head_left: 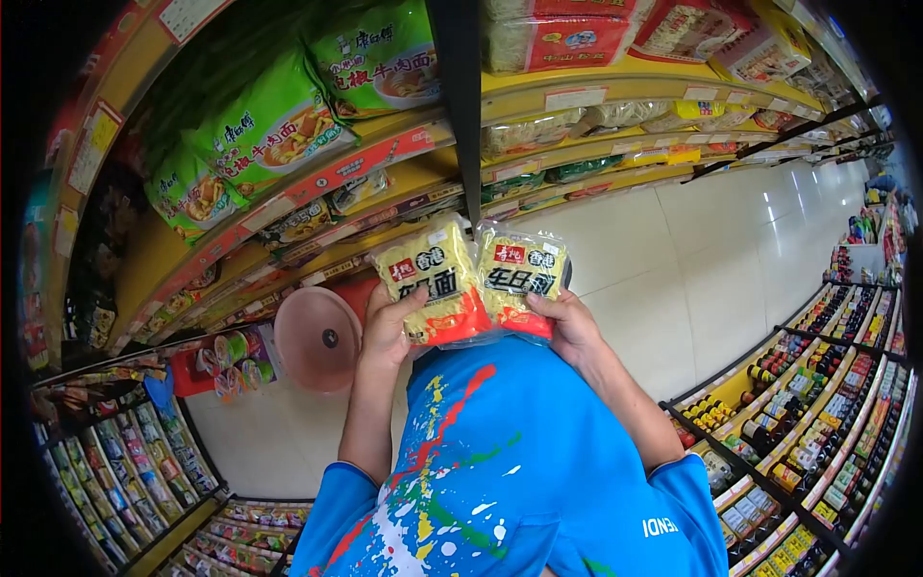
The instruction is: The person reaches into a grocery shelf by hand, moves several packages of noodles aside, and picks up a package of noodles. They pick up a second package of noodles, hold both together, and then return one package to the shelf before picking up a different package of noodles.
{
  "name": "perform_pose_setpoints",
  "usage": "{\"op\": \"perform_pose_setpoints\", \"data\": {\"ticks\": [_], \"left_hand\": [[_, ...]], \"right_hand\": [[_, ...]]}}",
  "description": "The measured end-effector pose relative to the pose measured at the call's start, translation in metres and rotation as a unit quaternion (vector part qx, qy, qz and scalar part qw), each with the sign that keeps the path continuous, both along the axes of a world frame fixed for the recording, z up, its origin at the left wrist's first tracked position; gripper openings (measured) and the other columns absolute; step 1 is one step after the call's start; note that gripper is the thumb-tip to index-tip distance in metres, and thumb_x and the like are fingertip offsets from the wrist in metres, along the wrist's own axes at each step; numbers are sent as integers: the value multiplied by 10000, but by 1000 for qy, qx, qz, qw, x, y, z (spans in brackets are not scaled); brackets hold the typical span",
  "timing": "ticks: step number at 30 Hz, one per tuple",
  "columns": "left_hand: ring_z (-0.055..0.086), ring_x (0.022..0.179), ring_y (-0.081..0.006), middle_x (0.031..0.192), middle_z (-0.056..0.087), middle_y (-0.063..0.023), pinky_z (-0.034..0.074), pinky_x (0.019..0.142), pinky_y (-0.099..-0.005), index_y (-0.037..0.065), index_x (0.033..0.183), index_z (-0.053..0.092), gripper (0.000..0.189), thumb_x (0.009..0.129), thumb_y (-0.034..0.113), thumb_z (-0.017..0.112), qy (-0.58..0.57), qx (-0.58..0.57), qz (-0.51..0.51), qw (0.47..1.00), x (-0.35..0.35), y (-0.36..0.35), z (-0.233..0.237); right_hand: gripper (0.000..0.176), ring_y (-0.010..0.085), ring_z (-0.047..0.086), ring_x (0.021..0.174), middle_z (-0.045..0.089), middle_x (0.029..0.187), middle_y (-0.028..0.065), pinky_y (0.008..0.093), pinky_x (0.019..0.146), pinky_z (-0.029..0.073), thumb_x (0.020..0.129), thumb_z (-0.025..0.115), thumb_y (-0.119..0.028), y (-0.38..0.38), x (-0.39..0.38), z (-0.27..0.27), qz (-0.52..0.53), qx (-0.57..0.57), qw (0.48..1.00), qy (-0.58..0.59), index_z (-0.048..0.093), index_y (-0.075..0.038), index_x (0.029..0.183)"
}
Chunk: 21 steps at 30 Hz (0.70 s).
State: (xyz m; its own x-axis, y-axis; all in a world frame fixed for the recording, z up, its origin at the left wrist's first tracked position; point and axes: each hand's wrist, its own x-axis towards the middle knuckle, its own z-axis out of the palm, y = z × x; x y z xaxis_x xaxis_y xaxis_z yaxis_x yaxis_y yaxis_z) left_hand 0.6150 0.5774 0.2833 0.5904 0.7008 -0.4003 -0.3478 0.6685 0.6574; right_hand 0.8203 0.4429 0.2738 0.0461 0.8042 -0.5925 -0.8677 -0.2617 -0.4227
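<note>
My left hand (386, 325) is closed on a clear packet of yellow noodles (437, 284), its thumb lying across the front. A second, matching noodle packet (517, 274) is gripped by my right hand (567, 322), thumb on top. Both packets carry a red label, black lettering and a red-orange lower band. They are held side by side in front of my blue shirt (548, 423), their edges close together. The fingers behind the packets are hidden.
Green instant noodle bags (274, 130) fill the shelf at upper left. More packaged noodles (567, 43) stand on shelves at upper right. A pink round stool (312, 337) is on the floor (635, 308) by my left arm. Shelves of bottles (798, 404) line the right side.
</note>
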Motion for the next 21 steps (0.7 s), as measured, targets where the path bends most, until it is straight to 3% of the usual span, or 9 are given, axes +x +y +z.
{"op": "perform_pose_setpoints", "data": {"ticks": [13, 21], "left_hand": [[621, 904, -209, 1033, 617, -132, 507, 811, -341, -37, 1116, 513, 391, 747, -20, 643, 5, 21, -42, 999, 15, -6, 5], [624, 873, -179, 1005, 624, -105, 514, 783, -323, -12, 1090, 527, 360, 769, 64, 671, 2, -6, -20, 1000, 22, -14, 5]], "right_hand": [[354, 249, 563, 1042, 570, 1134, 154, 400, 934, 446, 853, 568, -114, -2, 2, 2, -35, 2, 999, 17, 477, 12, 1171], [378, 241, 562, 1043, 562, 1149, 148, 384, 933, 447, 861, 571, -161, -3, -1, -1, -25, 12, 1000, 13, 472, 12, 1182]]}}
